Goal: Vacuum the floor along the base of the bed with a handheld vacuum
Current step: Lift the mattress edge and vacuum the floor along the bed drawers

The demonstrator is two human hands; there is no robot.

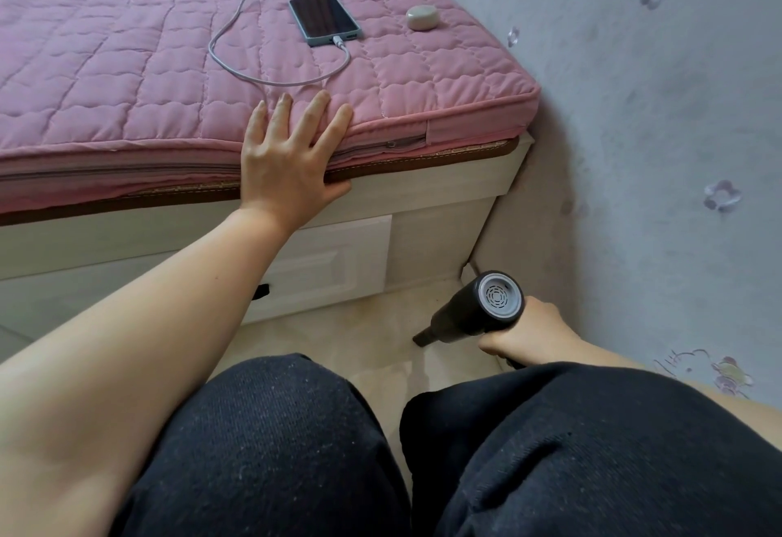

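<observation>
My right hand grips the handle of a black handheld vacuum with a grey rear vent. Its narrow nozzle touches the pale tiled floor a short way in front of the white bed base, near the corner by the wall. My left hand rests flat, fingers spread, on the edge of the pink quilted mattress, holding nothing. My knees in dark trousers fill the foreground.
A phone plugged into a white cable and a small beige case lie on the mattress. The grey flower-patterned wall stands close on the right. A white drawer front is set in the bed base.
</observation>
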